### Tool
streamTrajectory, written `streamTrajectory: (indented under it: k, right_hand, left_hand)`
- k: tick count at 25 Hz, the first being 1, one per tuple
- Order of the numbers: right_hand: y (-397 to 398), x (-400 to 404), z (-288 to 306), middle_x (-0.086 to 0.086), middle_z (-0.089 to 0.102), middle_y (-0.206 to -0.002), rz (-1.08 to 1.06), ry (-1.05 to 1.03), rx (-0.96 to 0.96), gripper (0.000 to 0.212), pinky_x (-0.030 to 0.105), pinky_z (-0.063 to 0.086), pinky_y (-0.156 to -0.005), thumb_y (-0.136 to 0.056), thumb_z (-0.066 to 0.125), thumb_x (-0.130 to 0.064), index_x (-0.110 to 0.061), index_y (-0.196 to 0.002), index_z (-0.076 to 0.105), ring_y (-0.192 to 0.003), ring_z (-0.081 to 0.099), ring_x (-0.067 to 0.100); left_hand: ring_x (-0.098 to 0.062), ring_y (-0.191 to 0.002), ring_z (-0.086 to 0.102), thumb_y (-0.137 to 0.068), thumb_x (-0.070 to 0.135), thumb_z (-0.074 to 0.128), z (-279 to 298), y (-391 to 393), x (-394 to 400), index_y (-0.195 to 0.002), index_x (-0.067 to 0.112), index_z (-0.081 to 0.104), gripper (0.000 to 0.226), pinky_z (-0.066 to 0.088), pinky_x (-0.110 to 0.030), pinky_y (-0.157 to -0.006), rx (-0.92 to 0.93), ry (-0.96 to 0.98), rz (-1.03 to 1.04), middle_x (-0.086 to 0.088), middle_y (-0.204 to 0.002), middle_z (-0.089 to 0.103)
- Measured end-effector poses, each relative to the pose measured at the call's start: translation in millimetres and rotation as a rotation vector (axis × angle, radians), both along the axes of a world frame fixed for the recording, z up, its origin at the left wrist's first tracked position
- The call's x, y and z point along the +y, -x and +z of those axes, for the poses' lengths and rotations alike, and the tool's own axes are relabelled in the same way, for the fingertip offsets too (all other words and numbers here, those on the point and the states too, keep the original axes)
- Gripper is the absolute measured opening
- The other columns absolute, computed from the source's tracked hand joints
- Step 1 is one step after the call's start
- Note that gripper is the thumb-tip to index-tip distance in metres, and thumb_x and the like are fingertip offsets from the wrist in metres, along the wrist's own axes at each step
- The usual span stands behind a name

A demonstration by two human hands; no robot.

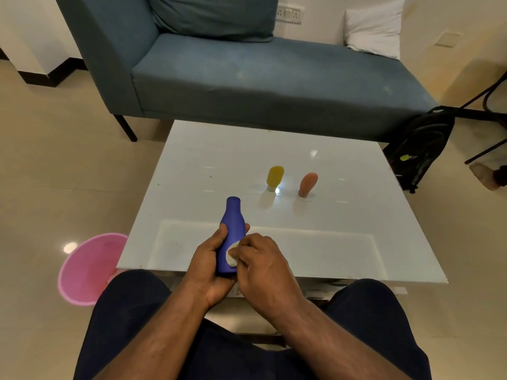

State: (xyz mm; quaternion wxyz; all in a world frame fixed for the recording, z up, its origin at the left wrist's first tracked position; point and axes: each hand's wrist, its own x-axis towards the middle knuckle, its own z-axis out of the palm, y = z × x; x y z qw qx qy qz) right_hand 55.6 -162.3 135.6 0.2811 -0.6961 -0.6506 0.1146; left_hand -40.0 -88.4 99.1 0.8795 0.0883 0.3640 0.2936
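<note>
Seemingly midway | left hand (211, 267) fingers wrap blue bottle (233, 223), held over table (219, 160) near edge | right hand (263, 264) fingers pinch white pad (231, 255) against its side, wiping | yellow bottle (275, 176), orange bottle (308, 183) upright behind, probably pending

bottle (232, 224) base hidden in left hand (209, 266), white pad (232, 256) — half covered

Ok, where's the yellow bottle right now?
In the head view, the yellow bottle stands cap-down on the white table, just left of the orange bottle.
</note>
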Motion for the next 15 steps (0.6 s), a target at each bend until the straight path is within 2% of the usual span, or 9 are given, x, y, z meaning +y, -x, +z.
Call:
streamTrajectory:
  k: [2,4,6,10,12,15]
  right_hand:
    - [-12,15,-1,-0.003,0.06,-0.091,-0.076,0.022,0.123,0.016,0.024,0.047,-0.076,-0.084,0.054,-0.019,-0.016,-0.088,0.07,-0.084,0.053,0.013]
    - [-19,25,-3,-0.006,0.057,-0.093,-0.141,0.032,0.189,0.015,0.024,0.048,-0.079,-0.087,0.054,-0.021,-0.018,-0.088,0.069,-0.086,0.053,0.011]
    - [-12,23,-2,-0.008,0.058,-0.095,-0.13,0.03,0.155,0.013,0.019,0.045,-0.081,-0.086,0.057,-0.018,-0.019,-0.091,0.069,-0.089,0.051,0.01]
    - [9,-8,-5,-0.003,0.064,-0.09,0.004,-0.043,-0.064,0.023,0.02,0.047,-0.072,-0.075,0.064,-0.007,-0.016,-0.094,0.072,-0.083,0.053,0.014]
    - [6,-11,-6,-0.003,0.063,-0.09,0.038,-0.024,-0.062,0.022,0.021,0.047,-0.071,-0.076,0.064,-0.007,-0.017,-0.094,0.071,-0.082,0.053,0.014]
    - [-12,10,-9,-0.004,0.06,-0.091,-0.047,-0.004,0.058,0.013,0.024,0.047,-0.074,-0.082,0.057,-0.016,-0.018,-0.089,0.068,-0.085,0.052,0.015]
  left_hand:
    - [-0.027,-0.086,0.074,-0.097,0.037,0.059,0,-1,-2,-0.132,0.006,0.063,0.047,0.062,-0.04,-0.069,0.016,-0.001,-0.022,-0.015,-0.11,0.074]
    - [-0.029,-0.084,0.074,-0.097,0.036,0.058,2,-2,-3,-0.131,0.007,0.062,0.045,0.061,-0.042,-0.067,0.028,-0.013,-0.035,-0.017,-0.106,0.074]
    - [-0.028,-0.085,0.074,-0.097,0.037,0.058,4,-1,-2,-0.13,0.006,0.063,0.046,0.062,-0.041,-0.068,0.025,-0.01,-0.028,-0.016,-0.105,0.074]
    - [-0.027,-0.099,0.074,-0.095,0.038,0.059,0,0,2,-0.138,0.007,0.059,0.052,0.061,-0.04,-0.086,0.008,0.006,0.014,-0.009,-0.127,0.07]
    - [-0.028,-0.097,0.074,-0.095,0.037,0.059,-1,-1,2,-0.138,0.007,0.059,0.051,0.063,-0.04,-0.083,0.018,0.002,0.028,-0.009,-0.128,0.071]
    - [-0.028,-0.086,0.073,-0.096,0.036,0.059,1,-3,-1,-0.133,0.006,0.062,0.047,0.063,-0.041,-0.072,0.056,-0.009,-0.013,-0.015,-0.112,0.074]
